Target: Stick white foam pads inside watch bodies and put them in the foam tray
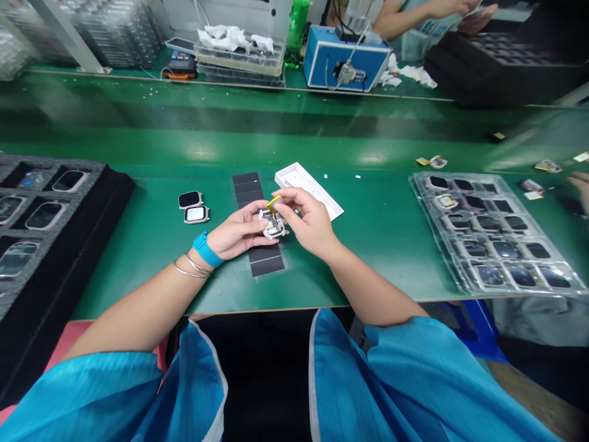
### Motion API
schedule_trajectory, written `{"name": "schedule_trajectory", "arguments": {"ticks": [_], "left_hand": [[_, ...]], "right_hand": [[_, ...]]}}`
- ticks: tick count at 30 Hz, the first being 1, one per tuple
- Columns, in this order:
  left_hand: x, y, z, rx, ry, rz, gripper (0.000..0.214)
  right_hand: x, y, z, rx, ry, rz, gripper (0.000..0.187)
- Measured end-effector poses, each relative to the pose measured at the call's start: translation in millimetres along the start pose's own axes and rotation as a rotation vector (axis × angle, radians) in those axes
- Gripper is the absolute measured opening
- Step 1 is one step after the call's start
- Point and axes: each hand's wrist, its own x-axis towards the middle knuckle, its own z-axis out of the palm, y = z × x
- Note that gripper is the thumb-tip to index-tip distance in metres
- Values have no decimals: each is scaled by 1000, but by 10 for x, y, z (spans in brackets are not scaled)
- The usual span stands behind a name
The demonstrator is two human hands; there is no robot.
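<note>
Yellow strip [273, 202] pinched by R hand [306, 221]; watch case [273, 224] in L hand [239, 231]

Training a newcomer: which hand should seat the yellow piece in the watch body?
Right, likely: the right hand pinches the yellow piece above the watch body, which the left hand cradles.

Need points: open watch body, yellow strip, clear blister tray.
Watch body [273, 226], head view, on exposed circuit board.
Yellow strip [273, 202], head view, on its middle.
Clear blister tray [464, 176], head view, on top rim.
</note>
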Motion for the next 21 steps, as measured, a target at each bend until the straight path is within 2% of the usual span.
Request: {"name": "schedule_trajectory", "arguments": {"ticks": [5,9,14,16,18,21], "left_hand": [[30,1,66,38,104,-53,23],[57,-34,75,107,202,-14,18],[83,22,29,119,344,50,8],[83,92,-21,85,420,105,6],[80,159,-84,33,467,144,8],[80,200,-164,-59,454,131,12]], "right_hand": [[12,37,-14,-195,-60,-74,19],[-1,67,52,-257,-68,-122,18],[48,201,156,-111,8,30,26],[80,259,163,-97,37,115,22],[95,288,153,-177,-26,169,14],[68,274,140,-410,-202,158,10]]}}
